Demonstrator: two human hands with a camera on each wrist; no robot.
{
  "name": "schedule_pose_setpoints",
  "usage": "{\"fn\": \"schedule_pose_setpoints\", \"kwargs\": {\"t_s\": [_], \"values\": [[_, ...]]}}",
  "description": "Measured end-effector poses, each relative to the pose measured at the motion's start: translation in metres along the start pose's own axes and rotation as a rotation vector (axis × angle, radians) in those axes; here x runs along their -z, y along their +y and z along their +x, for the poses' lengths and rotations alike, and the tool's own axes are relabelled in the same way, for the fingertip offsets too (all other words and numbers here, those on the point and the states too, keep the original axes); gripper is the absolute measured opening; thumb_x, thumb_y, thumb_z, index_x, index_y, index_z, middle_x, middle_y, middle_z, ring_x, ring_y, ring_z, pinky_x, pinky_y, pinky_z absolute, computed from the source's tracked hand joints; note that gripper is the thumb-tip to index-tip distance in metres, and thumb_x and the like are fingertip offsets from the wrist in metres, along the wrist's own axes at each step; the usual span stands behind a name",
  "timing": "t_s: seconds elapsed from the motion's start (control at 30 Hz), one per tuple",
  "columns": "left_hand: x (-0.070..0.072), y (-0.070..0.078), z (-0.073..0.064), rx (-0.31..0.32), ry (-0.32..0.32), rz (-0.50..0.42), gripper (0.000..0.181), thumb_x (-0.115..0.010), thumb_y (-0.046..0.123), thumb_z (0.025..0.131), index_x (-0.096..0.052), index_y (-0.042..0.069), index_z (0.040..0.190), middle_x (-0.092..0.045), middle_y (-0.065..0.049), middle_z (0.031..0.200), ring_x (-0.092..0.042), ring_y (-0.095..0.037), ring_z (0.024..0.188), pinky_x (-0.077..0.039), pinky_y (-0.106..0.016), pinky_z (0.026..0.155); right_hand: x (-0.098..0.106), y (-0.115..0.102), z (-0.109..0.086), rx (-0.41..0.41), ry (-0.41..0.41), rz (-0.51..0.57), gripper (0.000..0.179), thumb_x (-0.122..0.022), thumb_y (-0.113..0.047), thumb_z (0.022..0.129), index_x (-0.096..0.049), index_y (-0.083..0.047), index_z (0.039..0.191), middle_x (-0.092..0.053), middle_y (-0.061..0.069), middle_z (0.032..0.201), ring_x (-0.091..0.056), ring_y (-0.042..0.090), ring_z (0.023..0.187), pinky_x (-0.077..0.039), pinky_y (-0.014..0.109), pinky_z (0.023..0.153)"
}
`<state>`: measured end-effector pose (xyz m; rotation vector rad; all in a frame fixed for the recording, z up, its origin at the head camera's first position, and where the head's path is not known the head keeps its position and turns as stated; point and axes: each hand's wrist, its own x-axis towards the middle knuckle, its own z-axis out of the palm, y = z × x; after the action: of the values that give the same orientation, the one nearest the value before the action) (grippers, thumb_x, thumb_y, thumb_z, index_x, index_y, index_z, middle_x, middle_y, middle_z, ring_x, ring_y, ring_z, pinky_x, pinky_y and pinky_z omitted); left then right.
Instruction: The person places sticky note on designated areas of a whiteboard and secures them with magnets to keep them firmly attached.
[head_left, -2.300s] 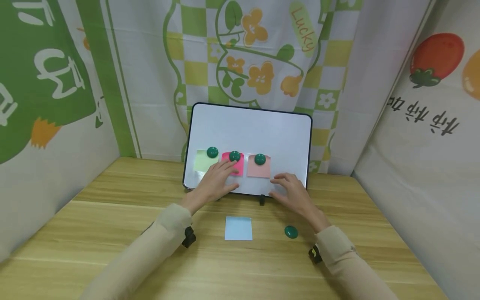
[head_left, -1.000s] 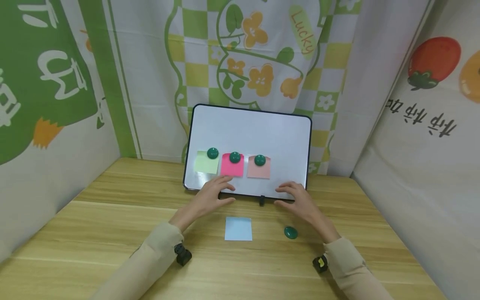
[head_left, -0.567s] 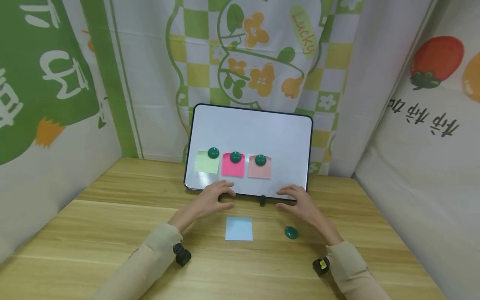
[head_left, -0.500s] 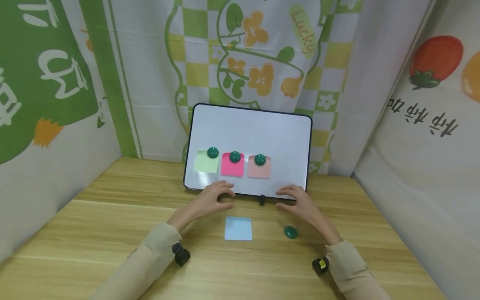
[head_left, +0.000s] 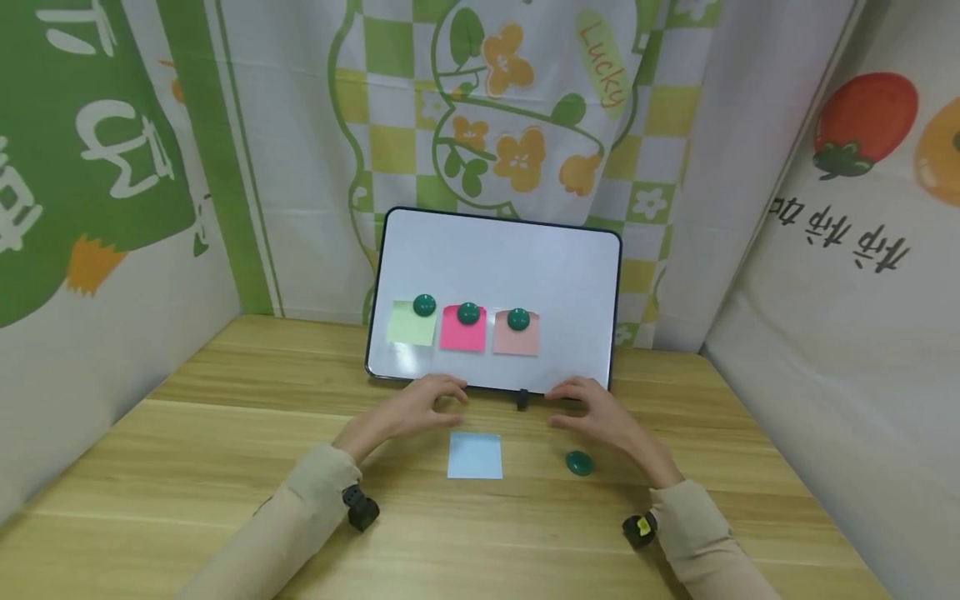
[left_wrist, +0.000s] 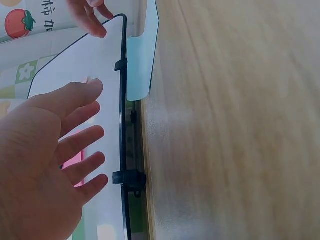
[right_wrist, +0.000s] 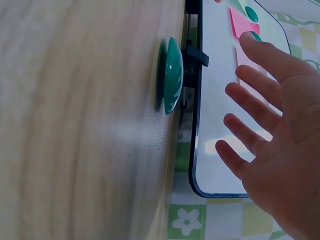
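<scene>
A whiteboard [head_left: 495,258] with a dark frame leans upright at the back of the table. Across its lower part hang a light green sticky note [head_left: 408,329], a hot pink sticky note [head_left: 462,337] and a pale pink sticky note [head_left: 516,342], each under a round green magnet. My left hand [head_left: 412,408], fingers relaxed and spread, hovers before the board's lower left edge. My right hand [head_left: 600,414] is likewise relaxed near the lower right corner. Neither holds anything. On the table between them lie a light blue sticky note [head_left: 475,456] and a loose green magnet [head_left: 579,463].
Black feet, one visible as a clip [head_left: 522,401], support the board's bottom edge. A printed curtain [head_left: 397,150] hangs close behind it. Fabric walls stand left and right of the wooden table [head_left: 480,542]. Each wrist wears a small black camera [head_left: 362,508].
My left hand has drawn back from the pink note toward the table, down and left. The right hand has lowered slightly away from the board. Notes and magnets stay in place.
</scene>
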<state>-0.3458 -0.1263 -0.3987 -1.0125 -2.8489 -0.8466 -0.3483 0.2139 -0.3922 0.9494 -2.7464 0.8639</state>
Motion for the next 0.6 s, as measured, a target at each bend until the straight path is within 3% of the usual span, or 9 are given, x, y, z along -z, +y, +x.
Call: {"fn": "schedule_pose_setpoints", "kwargs": {"t_s": [0.3, 0.6], "values": [[0.0014, -0.0021, -0.0019, -0.003, -0.046, -0.035, 0.033, -0.068, 0.027, 0.094, -0.067, 0.008, 0.121, -0.065, -0.006, 0.124, -0.057, -0.029, 0.120, -0.046, -0.049, 0.105, 0.0015, 0.0054, -0.0042, 0.022, -0.188, 0.076, 0.049, -0.074, -0.035, 0.088, -0.065, -0.011, 0.130, -0.057, 0.004, 0.133, -0.049, 0.028, 0.126, -0.041, 0.056, 0.106], [0.0005, 0.0006, -0.0051, 0.067, -0.113, -0.085, 0.036, -0.068, 0.033, 0.093, -0.067, 0.013, 0.124, -0.063, -0.002, 0.128, -0.054, -0.026, 0.124, -0.045, -0.049, 0.107, 0.0038, 0.0065, -0.0076, 0.029, -0.294, 0.132, 0.052, -0.075, -0.030, 0.087, -0.062, -0.009, 0.133, -0.055, 0.006, 0.138, -0.045, 0.030, 0.131, -0.036, 0.061, 0.109]]}}
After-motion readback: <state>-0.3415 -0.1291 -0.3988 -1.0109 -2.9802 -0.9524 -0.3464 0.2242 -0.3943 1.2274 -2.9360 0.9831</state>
